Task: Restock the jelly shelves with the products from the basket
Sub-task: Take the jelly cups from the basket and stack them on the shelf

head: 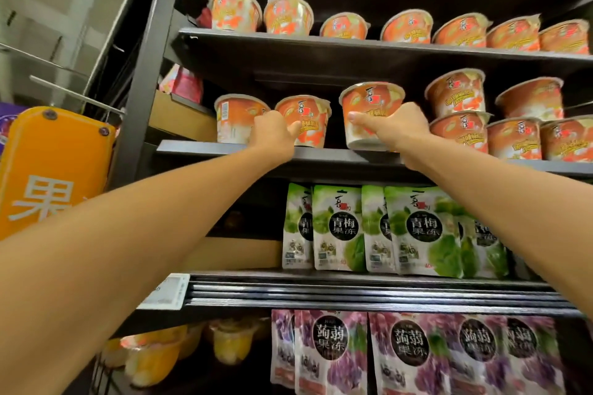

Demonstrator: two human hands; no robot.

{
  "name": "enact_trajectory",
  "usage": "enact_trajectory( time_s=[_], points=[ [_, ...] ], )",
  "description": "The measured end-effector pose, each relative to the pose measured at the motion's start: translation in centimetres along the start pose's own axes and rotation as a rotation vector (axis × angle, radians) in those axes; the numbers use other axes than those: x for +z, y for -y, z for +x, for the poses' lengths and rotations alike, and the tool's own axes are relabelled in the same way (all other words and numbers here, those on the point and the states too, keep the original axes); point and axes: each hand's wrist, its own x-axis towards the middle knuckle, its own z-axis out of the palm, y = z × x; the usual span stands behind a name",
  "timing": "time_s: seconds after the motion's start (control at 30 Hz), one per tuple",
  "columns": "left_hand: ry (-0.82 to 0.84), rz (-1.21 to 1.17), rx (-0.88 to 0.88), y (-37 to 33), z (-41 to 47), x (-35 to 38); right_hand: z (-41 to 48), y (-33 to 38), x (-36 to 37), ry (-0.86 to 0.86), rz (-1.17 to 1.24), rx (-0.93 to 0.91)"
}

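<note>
Right hand (pixel 398 128) fingers behind jelly cup (pixel 369 99)

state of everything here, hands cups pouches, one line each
left hand, grips a jelly cup standing on the middle shelf
right hand, grips a second cup at that shelf's front edge
stacked cups, two high, right of the hands
top-shelf cups, standing in a row
green pouches, upright, fronts out
purple pouches, upright, fronts out

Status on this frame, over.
Left hand grips shelved jelly cup. Right hand holds tilted jelly cup at shelf edge. Stacked cups close on its right.
</note>
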Motion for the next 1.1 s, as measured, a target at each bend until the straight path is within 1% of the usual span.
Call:
enact_trajectory(
  time_s=[0.03,0.1,0.17,0.23,0.33,0.43,0.57,0.67,0.73,0.87,0.93,0.97,1.03,1.1],
  points=[
    [-0.032,0.002,0.018,0.3,-0.4,0.2,0.2,-0.1,0.6,0.002,-0.034,0.009],
    [-0.084,-0.072,0.086,1.0,-1.6,0.4,0.4,-0.4,1.4,0.021,-0.085,0.021],
    [-0.134,-0.119,0.222,2.0,-2.8,0.7,0.6,-0.6,1.9,0.036,-0.149,0.016],
    [-0.176,-0.099,0.331,3.1,-3.7,1.1,0.7,-0.6,2.1,0.042,-0.221,0.008],
    [-0.228,-0.128,0.402,3.9,-4.6,1.7,0.8,-0.7,2.1,0.077,-0.346,-0.005],
    [-0.272,-0.162,0.388,3.7,-4.8,2.2,1.0,-0.9,2.1,0.125,-0.459,-0.049],
    [-0.288,-0.182,0.355,3.4,-4.8,2.5,1.3,-1.0,2.3,0.183,-0.521,-0.061],
    [-0.283,-0.175,0.361,3.5,-4.8,2.4,1.0,-1.1,2.6,0.129,-0.533,-0.046],
    [-0.286,-0.163,0.356,3.4,-4.8,2.3,0.4,-1.3,2.8,0.059,-0.464,-0.033],
    [-0.305,-0.082,0.32,3.4,-6.0,2.2,-1.1,-2.2,2.5,-0.067,-0.22,-0.053],
    [-0.264,0.001,0.303,3.6,-6.9,2.1,-2.5,-2.7,1.8,-0.131,-0.072,-0.071],
    [-0.218,0.051,0.291,3.6,-7.4,1.9,-3.4,-3.1,1.4,-0.138,0.0,-0.079],
    [-0.132,0.118,0.271,3.6,-8.8,1.5,-5.5,-4.1,0.3,-0.094,0.104,-0.119],
    [-0.115,0.06,0.274,3.6,-11.1,0.9,-8.4,-5.2,-1.0,-0.021,0.188,-0.158]
  ],
)
